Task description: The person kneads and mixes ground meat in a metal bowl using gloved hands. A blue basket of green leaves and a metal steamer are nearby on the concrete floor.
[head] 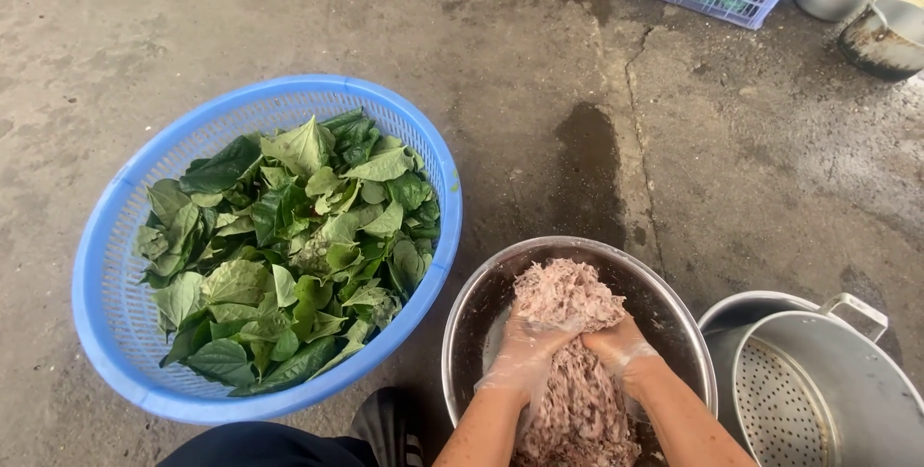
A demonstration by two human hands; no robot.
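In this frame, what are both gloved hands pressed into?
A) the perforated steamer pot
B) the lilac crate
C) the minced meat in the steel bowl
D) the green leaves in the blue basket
C: the left hand and right hand are sunk in the minced meat inside the steel bowl.

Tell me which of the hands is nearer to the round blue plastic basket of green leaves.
The left hand. It presses the minced meat on the side toward the round blue plastic basket; the right hand lies beyond it, toward the steel steamer pot.
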